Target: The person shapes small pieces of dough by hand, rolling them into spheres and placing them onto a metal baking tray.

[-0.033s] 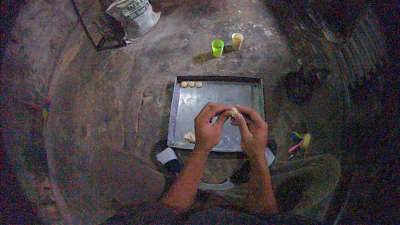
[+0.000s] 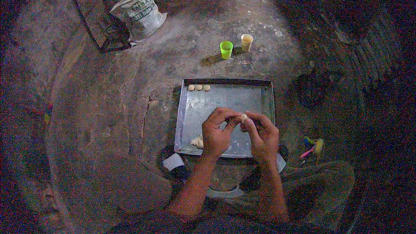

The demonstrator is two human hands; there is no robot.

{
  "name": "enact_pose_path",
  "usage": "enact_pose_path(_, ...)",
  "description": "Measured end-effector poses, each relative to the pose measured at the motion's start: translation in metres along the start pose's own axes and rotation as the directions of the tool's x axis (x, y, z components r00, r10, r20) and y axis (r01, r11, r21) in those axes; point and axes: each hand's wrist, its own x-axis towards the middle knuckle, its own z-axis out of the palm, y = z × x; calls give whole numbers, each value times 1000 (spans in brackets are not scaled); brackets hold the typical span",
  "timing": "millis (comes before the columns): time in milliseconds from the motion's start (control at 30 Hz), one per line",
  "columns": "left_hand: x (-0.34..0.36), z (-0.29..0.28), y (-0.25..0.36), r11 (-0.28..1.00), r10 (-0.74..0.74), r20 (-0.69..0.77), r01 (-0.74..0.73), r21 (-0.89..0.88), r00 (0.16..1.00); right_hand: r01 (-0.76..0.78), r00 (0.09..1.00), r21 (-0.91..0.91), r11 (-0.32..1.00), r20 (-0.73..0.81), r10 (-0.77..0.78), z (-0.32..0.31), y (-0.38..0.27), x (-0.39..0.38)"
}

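Observation:
A small piece of pale dough [image 2: 244,117] is pinched between my two hands above a shallow metal tray [image 2: 203,108]. My left hand [image 2: 216,130] is closed, with thumb and forefinger pressed on the dough's left side. From the other side, the fingers and thumb of my right hand [image 2: 263,136] close on the same piece. A rough dough lump [image 2: 197,141] lies in the tray's near left part, partly hidden by my left hand. Three small round dough balls [image 2: 199,88] sit in a row at the far left corner of the tray.
Beyond the tray stand a green cup [image 2: 226,50] and a cream cup [image 2: 246,42]. A white sack [image 2: 141,15] leans by a dark frame [image 2: 93,17] at the far left. Right of the tray lies a small pink and yellow item [image 2: 310,151]. My legs flank the tray's near side.
Less of the dough piece shows between my fingertips, and my fingers have shifted very slightly. The tray, dough balls and cups stay where they were.

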Motion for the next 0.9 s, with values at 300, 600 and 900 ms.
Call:
enact_pose_path(300,2,5,13,993,-118,-12,118,1,993,57,995,48,997,-85,-53,2,0,3)
enact_pose_path(600,3,-5,15,959,-270,66,274,-73,961,206,977,-280,938,2,-214,-1,-2,3)
enact_pose_path(900,-1,4,9,907,-246,68,254,-336,967,158,985,14,987,-76,-157,4,6,5)
